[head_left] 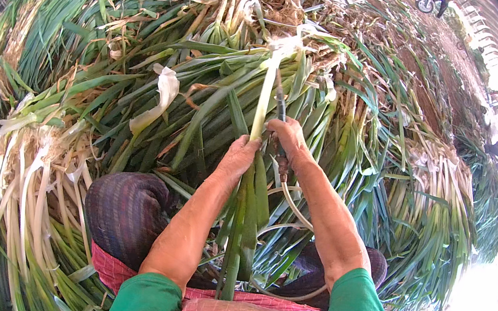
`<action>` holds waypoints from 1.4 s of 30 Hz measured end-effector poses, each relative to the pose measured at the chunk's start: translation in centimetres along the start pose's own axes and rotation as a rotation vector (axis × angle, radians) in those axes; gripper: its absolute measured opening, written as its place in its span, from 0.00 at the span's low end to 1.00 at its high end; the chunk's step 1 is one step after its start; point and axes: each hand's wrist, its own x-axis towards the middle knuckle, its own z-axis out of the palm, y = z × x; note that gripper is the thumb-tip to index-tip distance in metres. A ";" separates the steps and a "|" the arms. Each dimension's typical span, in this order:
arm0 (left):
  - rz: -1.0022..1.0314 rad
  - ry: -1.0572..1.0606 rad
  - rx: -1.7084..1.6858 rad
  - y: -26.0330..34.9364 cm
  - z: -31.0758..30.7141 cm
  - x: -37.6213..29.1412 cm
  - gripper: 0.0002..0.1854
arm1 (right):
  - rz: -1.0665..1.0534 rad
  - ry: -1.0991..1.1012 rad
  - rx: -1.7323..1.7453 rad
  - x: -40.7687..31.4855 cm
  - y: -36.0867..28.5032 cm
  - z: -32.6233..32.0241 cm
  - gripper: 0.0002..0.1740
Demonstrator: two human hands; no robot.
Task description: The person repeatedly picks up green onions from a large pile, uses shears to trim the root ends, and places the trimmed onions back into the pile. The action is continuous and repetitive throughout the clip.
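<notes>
My left hand grips a long green onion around the lower part of its pale stalk. Its root end points away from me, and its green leaves hang down towards my lap. Beside the stalk, my right hand is closed around a slim dark air-gun-like tool. The tool's nozzle lies close along the stalk, pointing towards the bright, blurred root end. A pale hose runs from the tool's rear fitting and curves below my right forearm. Part of the tool is hidden by my fingers.
Heaped long green onions lie in front of me. Pale-stalked onions are stacked at my left, and another bundle lies at the right. A loose strip of peeled skin rests on the heap. A wheel shows at the far right.
</notes>
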 end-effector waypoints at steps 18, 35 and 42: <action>0.549 0.952 1.471 32.8 -24.0 2.7 0.27 | -0.062 0.019 -0.156 -7.5 0.6 -24.0 0.15; 0.341 0.317 1.453 5.1 6.7 24.5 0.18 | 0.024 -0.105 -0.071 -6.0 5.5 -19.1 0.18; 0.193 0.210 1.544 6.3 9.0 26.5 0.23 | 0.043 -0.075 -0.033 -5.9 4.7 -19.5 0.21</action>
